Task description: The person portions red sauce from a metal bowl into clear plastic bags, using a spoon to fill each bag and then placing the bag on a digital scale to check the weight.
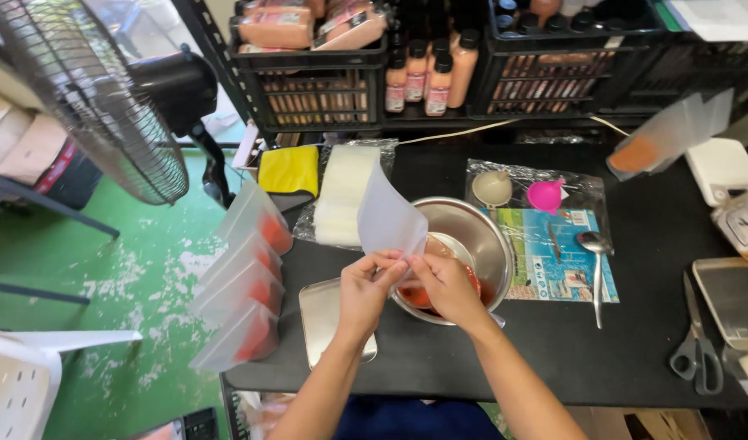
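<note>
**Empty pouch pinched at its lower edge, directly over the bowl**

Your left hand [366, 289] and right hand [445, 285] each pinched the bottom edge of the translucent pouch [390, 216], fingertips pressed together on the film. The pouch rose up and away from both grips, leaning slightly left. The steel bowl [472, 236] of red sauce sat just beneath your right hand, the nearer one.

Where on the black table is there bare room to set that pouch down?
Bare tabletop lies between the spoon, the scissors and the near edge. Crowded: filled pouches at the table's left end, steel bowl under both hands, funnels behind.
</note>
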